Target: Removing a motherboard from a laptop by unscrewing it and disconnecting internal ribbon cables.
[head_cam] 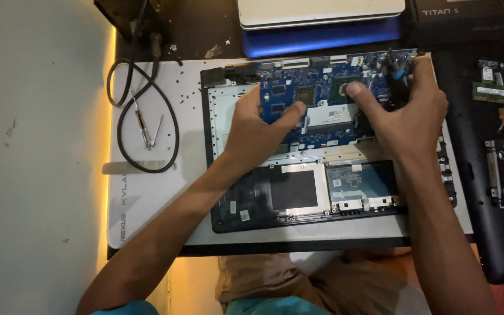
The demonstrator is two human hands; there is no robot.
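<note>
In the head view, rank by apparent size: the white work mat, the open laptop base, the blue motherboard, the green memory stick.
1. White work mat
2. Open laptop base
3. Blue motherboard, partly hidden by both hands
4. Green memory stick

The right hand (406, 114) hides what is perhaps a screwdriver (396, 73).

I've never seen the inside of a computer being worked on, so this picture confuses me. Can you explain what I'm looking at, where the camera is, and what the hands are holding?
The camera sits on the person's head, looking down at their own arms. On a white mat lies an opened laptop, its insides showing. The left hand grips the left edge of the blue circuit board. The right hand presses a thumb on the board and seems to hold a dark tool with a blue tip. Tweezers and a black cable lie to the left.
</note>
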